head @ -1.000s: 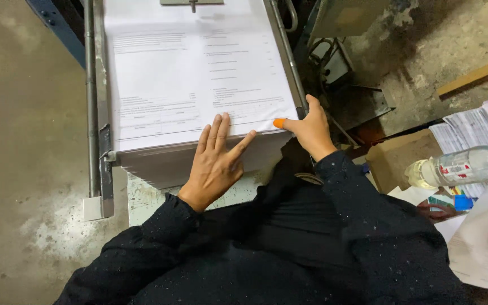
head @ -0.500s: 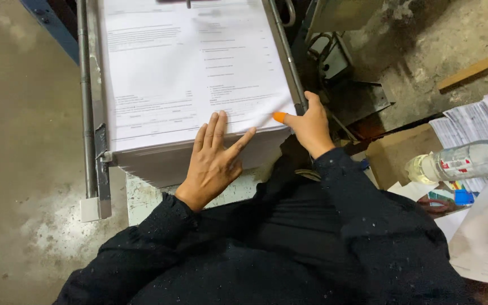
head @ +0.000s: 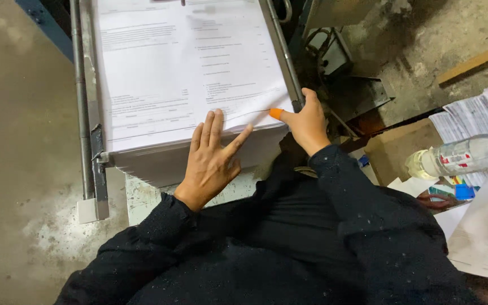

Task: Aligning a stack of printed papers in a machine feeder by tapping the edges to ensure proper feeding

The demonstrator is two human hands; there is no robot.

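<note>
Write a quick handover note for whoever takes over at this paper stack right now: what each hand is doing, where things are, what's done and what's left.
Left hand: flat on the near edge of the stack of printed sheets, fingers spread, holding nothing.
Right hand: at the stack's near right corner, thumb wearing an orange finger cot, lifting the top sheet's edge slightly.
Stack sits squared between the metal side rails. A plastic bottle and loose papers lie to the right.
Done: the top sheet's corner is parted.
Left: the sheet is not yet lifted off.

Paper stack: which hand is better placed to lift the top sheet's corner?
Probably the right hand: its orange-capped thumb already sits at the top sheet's near corner. The left hand lies flat, pressing the paper stack down.
</note>
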